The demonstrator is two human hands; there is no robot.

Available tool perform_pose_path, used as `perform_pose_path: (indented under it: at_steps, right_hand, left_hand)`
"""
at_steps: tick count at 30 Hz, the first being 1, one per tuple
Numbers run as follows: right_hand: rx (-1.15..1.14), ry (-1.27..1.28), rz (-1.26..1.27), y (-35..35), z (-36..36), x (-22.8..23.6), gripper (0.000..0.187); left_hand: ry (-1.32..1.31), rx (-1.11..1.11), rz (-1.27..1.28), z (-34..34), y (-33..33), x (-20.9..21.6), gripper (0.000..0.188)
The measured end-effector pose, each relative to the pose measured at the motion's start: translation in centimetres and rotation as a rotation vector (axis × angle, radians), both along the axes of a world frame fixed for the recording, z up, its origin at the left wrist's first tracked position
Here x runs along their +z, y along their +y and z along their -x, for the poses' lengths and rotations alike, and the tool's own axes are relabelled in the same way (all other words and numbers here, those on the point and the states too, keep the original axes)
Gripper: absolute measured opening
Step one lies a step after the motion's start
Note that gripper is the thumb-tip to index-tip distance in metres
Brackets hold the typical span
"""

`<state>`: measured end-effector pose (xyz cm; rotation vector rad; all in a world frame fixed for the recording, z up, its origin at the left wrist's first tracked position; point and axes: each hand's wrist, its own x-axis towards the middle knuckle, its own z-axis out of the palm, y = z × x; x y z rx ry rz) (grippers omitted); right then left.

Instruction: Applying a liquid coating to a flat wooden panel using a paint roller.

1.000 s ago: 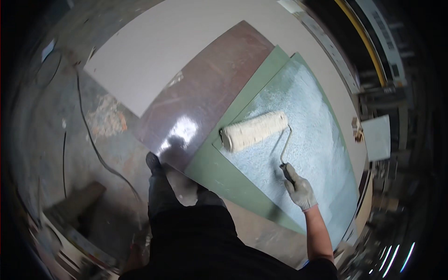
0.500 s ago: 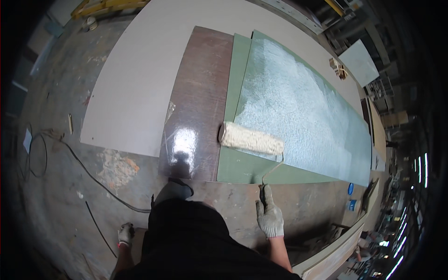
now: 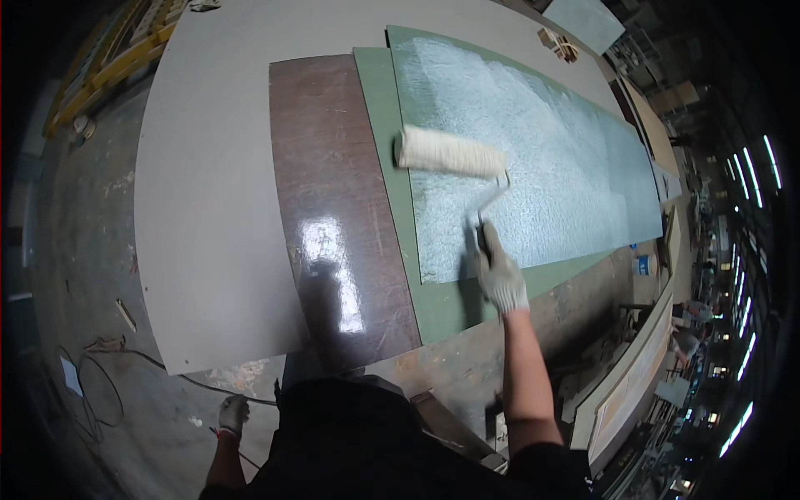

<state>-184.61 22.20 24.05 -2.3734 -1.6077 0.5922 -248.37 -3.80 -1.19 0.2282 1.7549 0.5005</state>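
My right hand (image 3: 502,279), in a pale knit glove, is wrapped round the handle of a paint roller (image 3: 454,153). The long, cream, fluffy sleeve lies across the left edge of a green board (image 3: 533,167) coated with a wet-looking whitish layer. Whether the sleeve presses on the board or hovers just over it, I cannot tell. Under that board, a second green board (image 3: 385,133) shows along the left and near edges. My left hand (image 3: 234,413), also gloved, hangs low at my left side with curled fingers and nothing visible in it.
A glossy brown panel (image 3: 333,150) lies left of the green boards, over a large grey sheet (image 3: 208,183). Small wood pieces (image 3: 558,45) rest at the far right. A cable (image 3: 200,383) trails across the floor. Yellow ladder-like frames (image 3: 117,62) stand far left; stacked boards (image 3: 625,375) are at right.
My right hand has pushed the roller away from me over the coated board. The view has shifted, with the boards now nearer my body. My left hand stays low at my side.
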Motion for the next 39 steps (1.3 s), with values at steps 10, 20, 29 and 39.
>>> perform_pose_path:
  at_steps: [10, 20, 29, 39]
  right_hand:
    - [0.101, -0.104, -0.006, -6.7, -0.1, 0.3, 0.061]
    - [0.016, -0.052, 0.094, -22.1, 3.8, 2.6, 0.061]
    - [-0.029, -0.065, 0.149, 8.8, -1.8, 1.0, 0.058]
    - [0.147, -0.149, -0.089, 13.4, -4.4, -0.9, 0.057]
  left_hand:
    - [-0.017, -0.143, -0.049, 1.1, 6.7, -0.3, 0.019]
    - [-0.355, 0.080, 0.184, 2.3, -5.2, -3.6, 0.015]
    - [-0.208, 0.011, 0.210, 1.1, 4.5, -4.0, 0.017]
    - [0.127, -0.179, -0.160, -2.1, 11.1, -3.2, 0.023]
